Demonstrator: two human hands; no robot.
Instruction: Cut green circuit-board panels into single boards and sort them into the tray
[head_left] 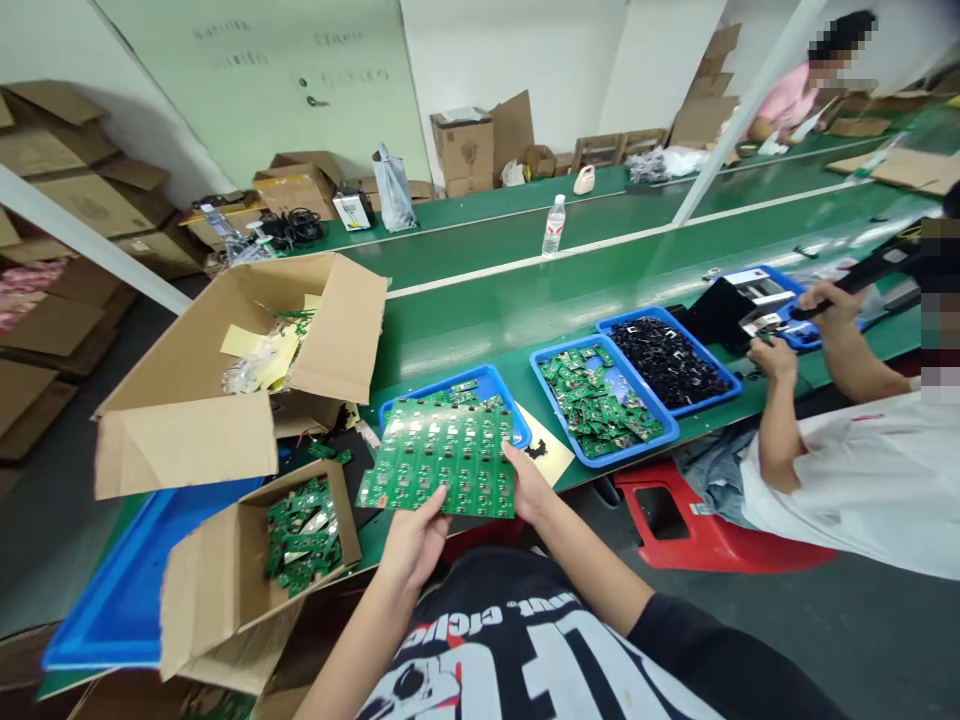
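A green circuit board panel (442,460), made of rows of small boards, is held in front of my chest. My left hand (420,535) grips its lower edge, thumb on top and fingers underneath. At the panel's right edge, my right hand (525,485) is closed on it too. Behind the panel, and partly covered by it, lies a blue tray (491,385) with small green boards in it. An open cardboard box (217,560) filled with small green boards (304,535) stands left of my hands.
A large open carton (187,440) sits at the left, near an angled blue tray (142,570). To the right are trays of boards (600,400) and black parts (667,360). A co-worker (847,460) sits there on a red stool (697,535). A bottle (553,226) stands farther back.
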